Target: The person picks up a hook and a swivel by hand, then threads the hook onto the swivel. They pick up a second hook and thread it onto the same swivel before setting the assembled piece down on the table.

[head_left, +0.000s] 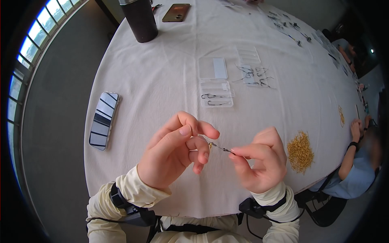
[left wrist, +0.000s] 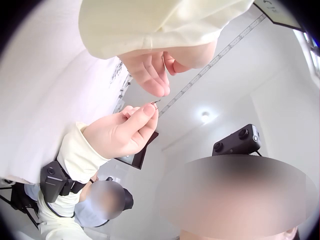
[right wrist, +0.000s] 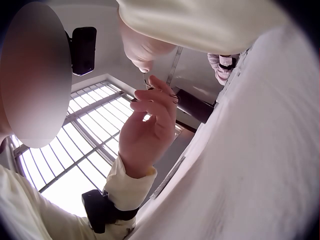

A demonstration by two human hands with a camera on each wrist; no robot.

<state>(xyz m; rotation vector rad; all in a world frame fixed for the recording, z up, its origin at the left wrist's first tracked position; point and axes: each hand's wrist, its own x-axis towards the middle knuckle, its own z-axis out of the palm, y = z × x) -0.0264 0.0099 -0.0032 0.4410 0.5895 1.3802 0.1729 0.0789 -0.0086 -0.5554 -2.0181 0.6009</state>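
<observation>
Between my hands runs a thin dark fishing rig (head_left: 219,147) with small metal fittings and a golden bit near its left part. My right hand (head_left: 261,160) pinches its right end between thumb and forefinger, seen also in the left wrist view. On the other side, my left hand (head_left: 172,148) has its thumb against a curled finger, and the rig's left end passes in among its fingers, partly hidden. In the right wrist view, a dark curved wire (right wrist: 175,99) shows at the left hand's fingers.
Beyond my hands lies a clear box (head_left: 217,101) with large hooks; another hook-filled box (head_left: 254,77) is beside it. A pile of small golden pieces (head_left: 300,152) lies at right. A phone (head_left: 104,121), a dark tumbler (head_left: 139,22) and another phone (head_left: 176,13) stand around. Another person (head_left: 356,162) sits right.
</observation>
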